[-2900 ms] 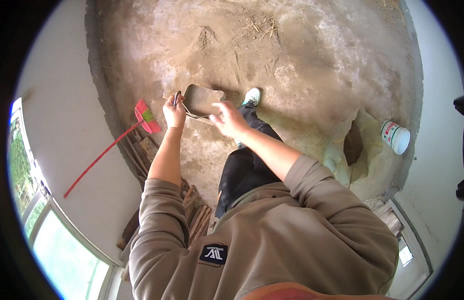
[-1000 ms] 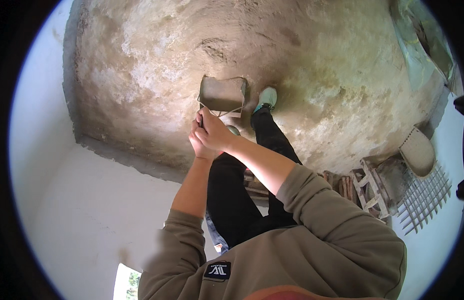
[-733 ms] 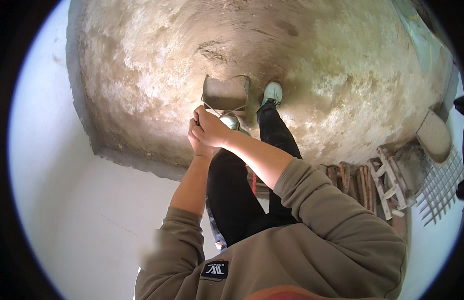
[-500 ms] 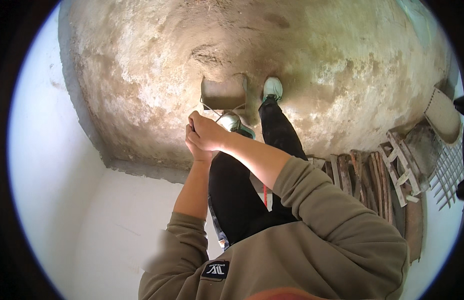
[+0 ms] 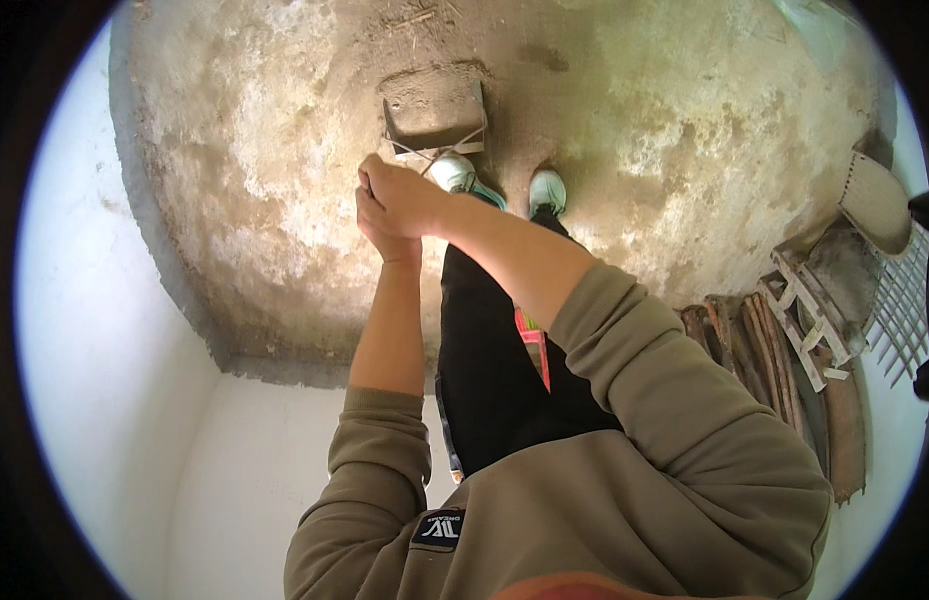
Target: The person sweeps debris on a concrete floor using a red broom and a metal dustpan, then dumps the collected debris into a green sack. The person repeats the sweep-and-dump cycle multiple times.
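Observation:
On the floor ahead of my feet lies a metal dustpan [image 5: 433,137] with upright side walls, its mouth facing away from me. Loose dirt [image 5: 435,78] is heaped along its front edge. Two thin rods rise from its near corners and converge toward my hands. My right hand [image 5: 410,195] is closed at the upper end of the handle, and my left hand [image 5: 383,238] is closed just below and against it. The fingers cover most of the handle.
My left shoe [image 5: 453,172] stands close behind the dustpan, the right shoe [image 5: 548,190] beside it. A red plastic stool [image 5: 533,345] shows behind my legs. To the right are wooden poles [image 5: 770,345], a wooden frame [image 5: 810,320] and a metal grid [image 5: 900,310]. White walls [image 5: 95,300] bound the left.
The dustpan has slid forward, away from me, with dirt gathering at its front. My left foot has stepped forward, and both hands have moved ahead while keeping their grip.

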The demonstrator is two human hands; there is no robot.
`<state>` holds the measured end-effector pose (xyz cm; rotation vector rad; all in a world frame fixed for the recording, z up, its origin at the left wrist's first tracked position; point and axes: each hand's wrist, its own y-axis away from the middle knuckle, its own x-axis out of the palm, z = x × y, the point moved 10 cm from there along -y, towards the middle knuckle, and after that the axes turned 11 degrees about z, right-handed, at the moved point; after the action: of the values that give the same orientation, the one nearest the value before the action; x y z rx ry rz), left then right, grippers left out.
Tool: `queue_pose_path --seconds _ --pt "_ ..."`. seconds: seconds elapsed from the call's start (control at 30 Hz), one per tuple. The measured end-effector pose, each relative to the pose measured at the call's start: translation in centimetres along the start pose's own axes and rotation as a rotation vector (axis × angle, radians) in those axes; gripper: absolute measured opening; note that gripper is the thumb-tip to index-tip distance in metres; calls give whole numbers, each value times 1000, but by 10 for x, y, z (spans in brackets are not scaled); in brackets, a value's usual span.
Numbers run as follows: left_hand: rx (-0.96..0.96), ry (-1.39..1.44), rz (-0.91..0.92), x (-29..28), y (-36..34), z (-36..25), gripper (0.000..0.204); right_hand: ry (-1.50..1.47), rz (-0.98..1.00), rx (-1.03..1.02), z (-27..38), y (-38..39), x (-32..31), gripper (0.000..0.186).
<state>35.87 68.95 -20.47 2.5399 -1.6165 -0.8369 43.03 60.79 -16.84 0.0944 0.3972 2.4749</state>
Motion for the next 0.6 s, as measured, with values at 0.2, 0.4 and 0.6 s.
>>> queue_pose_path --seconds 0.2,0.4,0.6 --pt "90 -398 -97 9 -100 -49 16 185 33 -23 24 -96 -56 33" --pt "115 26 211 17 -95 -32 26 65 44 37 33 -82 -39 31" --pt "-34 482 355 39 -96 -50 29 70 -58 103 26 -75 -56 23"
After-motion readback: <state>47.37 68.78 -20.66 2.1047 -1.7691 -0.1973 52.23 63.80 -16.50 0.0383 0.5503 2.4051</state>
